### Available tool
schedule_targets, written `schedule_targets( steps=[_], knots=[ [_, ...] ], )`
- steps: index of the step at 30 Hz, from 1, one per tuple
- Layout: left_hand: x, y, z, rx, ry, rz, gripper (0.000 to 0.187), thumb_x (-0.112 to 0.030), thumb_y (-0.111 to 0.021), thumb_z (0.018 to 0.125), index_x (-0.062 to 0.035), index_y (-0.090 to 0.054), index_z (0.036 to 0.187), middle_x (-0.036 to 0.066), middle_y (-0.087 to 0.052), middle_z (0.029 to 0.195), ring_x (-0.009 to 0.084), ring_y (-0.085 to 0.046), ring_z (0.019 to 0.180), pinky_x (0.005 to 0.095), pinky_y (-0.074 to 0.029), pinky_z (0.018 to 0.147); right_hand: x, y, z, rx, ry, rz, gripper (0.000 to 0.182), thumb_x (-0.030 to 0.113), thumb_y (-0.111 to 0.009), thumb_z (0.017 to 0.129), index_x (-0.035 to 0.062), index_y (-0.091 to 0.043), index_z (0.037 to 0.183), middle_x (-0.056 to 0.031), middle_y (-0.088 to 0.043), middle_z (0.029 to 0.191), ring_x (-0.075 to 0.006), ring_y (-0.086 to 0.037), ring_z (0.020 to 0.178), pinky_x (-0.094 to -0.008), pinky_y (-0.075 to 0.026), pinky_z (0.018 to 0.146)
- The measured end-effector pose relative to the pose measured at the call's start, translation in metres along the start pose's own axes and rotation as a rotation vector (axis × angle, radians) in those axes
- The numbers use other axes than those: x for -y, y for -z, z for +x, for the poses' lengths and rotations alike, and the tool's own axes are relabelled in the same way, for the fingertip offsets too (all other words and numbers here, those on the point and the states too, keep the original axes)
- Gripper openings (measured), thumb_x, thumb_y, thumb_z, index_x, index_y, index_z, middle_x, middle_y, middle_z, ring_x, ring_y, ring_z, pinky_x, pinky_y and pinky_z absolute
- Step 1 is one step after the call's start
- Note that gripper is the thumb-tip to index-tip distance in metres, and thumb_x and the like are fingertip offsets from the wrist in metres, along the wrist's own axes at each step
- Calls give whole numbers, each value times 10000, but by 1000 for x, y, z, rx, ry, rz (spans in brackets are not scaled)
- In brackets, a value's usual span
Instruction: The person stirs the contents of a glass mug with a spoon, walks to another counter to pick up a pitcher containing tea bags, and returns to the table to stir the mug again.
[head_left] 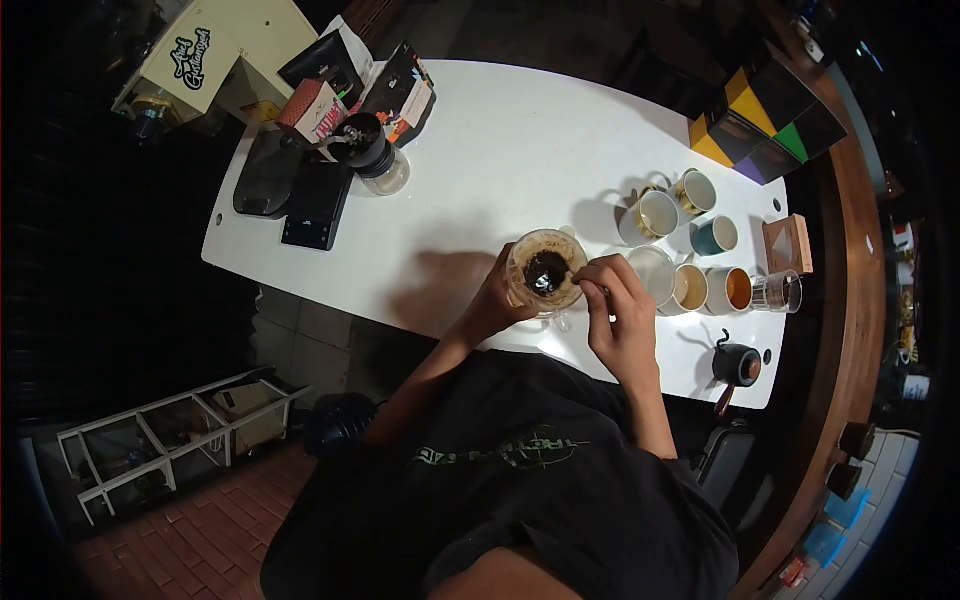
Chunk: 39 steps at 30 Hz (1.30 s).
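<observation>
A coffee dripper (547, 240) with a stained paper filter and dark wet grounds is at the table's front edge, above a clear glass vessel (550, 318). My left hand (494, 300) wraps round the dripper's left side. My right hand (617, 310) is at its right rim, thumb and fingers pinched together; what lies between the fingertips is too small to make out. Just right of this hand are a pale cup (652, 277) and a cream cup (691, 287).
More cups, among them a teal one (715, 235), and a black kettle (737, 364) stand at the right. Coloured boxes (760, 115) are at the back right. A hand grinder (372, 153), coffee bags (400, 92) and a black scale (318, 207) occupy the left.
</observation>
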<state>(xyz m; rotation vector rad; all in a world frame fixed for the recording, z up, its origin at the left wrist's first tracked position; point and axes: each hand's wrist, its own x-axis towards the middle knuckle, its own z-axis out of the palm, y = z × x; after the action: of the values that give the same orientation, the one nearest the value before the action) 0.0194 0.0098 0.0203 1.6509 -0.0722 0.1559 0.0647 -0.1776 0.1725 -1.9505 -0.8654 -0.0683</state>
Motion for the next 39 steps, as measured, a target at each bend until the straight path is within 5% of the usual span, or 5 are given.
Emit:
schedule_targets(
  steps=[14, 32, 39],
  knots=[
    [-2, 0, -1, -8, -37, -6, 851, -45, -836, 705, -26, -380, 1424, 119, -560, 1325, 215, -555, 1289, 365, -471, 1103, 6, 3, 0, -41, -41, 93, 59, 1, -634, 936, -1, -660, 990, -133, -626, 910, -330, -633, 767, -377, -505, 679],
    [1, 0, -1, -72, -98, 77, 756, -130, -887, 755, -9, -488, 1386, 132, -627, 1301, 238, -626, 1192, 383, -516, 1018, -2, -3, 0, 93, -42, 22, 68, -11, -618, 928, -1, -667, 975, -112, -634, 948, -266, -633, 747, -336, -502, 611],
    [9, 1, 1, -19, -108, 150, 873, -136, -918, 695, -12, -417, 1400, 132, -566, 1298, 241, -590, 1219, 368, -508, 1038, 3, 4, 1, -13, -26, 132, 62, -13, -653, 900, 1, -663, 959, -142, -606, 887, -323, -624, 753, -382, -500, 669]
  ],
)
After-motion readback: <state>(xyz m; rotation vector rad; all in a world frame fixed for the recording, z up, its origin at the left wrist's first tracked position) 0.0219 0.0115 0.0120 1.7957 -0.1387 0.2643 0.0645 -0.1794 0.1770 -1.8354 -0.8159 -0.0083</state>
